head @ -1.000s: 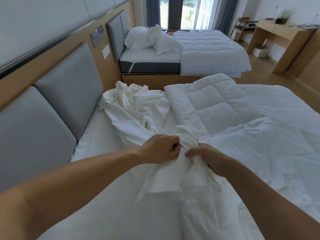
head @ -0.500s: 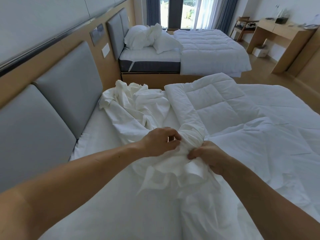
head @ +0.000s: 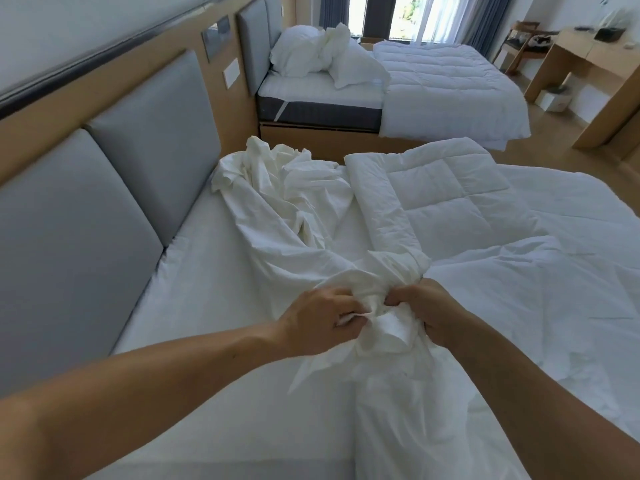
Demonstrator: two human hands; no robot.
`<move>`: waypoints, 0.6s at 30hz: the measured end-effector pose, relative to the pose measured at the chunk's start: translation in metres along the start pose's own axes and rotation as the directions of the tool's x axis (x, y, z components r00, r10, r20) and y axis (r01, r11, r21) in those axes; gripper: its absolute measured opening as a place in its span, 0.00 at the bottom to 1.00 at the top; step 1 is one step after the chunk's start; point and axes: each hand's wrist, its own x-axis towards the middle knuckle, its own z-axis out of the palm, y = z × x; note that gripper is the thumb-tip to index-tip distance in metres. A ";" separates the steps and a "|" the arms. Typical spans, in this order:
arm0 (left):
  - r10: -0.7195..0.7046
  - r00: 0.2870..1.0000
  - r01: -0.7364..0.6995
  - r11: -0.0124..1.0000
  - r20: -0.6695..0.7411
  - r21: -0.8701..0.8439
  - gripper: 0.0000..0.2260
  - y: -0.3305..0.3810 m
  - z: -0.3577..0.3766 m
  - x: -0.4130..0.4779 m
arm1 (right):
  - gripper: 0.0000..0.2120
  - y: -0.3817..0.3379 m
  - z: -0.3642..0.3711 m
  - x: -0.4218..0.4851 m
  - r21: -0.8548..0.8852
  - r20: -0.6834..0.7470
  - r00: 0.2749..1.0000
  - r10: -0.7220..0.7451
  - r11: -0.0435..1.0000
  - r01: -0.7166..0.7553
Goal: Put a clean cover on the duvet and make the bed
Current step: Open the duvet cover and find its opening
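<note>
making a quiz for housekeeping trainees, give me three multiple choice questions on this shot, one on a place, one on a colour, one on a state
1. On the near bed, the duvet lies:
A) right of the crumpled cover
B) on the desk
C) on the floor

2. The headboard panels are:
A) red
B) grey
C) green

3. The left hand and right hand:
A) both lie flat
B) both hang idle
C) both grip the cover

Key:
1 A, the quilted duvet sits right of the cover.
2 B, the pads are grey.
3 C, both hands curl their fingers into bunched cover.
</note>
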 end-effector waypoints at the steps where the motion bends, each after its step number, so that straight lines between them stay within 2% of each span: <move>1: -0.019 1.000 0.019 0.998 -0.006 -0.054 0.11 0.004 0.001 -0.002 | 0.20 0.001 0.001 -0.001 -0.024 0.020 1.000 -0.018 1.000 0.018; 4: -0.078 0.997 0.077 0.983 0.000 -0.167 0.12 0.016 0.009 -0.018 | 0.21 0.007 0.003 -0.007 -0.068 0.062 0.997 -0.050 0.996 0.054; 7: -0.020 0.999 0.027 0.980 0.036 -0.195 0.08 0.038 0.016 -0.034 | 0.17 0.016 0.006 -0.013 -0.050 0.068 0.995 -0.077 0.996 0.080; 10: 0.103 0.989 -0.094 0.992 0.104 -0.089 0.06 0.058 0.016 -0.047 | 0.15 0.026 0.013 -0.029 -0.014 0.060 0.996 -0.072 0.997 0.073; 14: 0.217 0.952 -0.224 0.975 0.214 0.008 0.04 0.071 0.017 -0.060 | 0.18 0.040 0.014 -0.052 0.022 0.060 0.993 -0.101 0.995 0.100; 16: 0.231 0.926 -0.242 0.970 0.299 -0.003 0.06 0.079 0.022 -0.067 | 0.19 0.048 0.011 -0.064 0.012 0.090 0.988 -0.123 0.992 0.122; 18: 0.158 0.905 -0.151 0.987 0.395 -0.047 0.09 0.092 0.025 -0.074 | 0.17 0.054 0.008 -0.078 -0.020 0.138 0.982 -0.130 0.991 0.134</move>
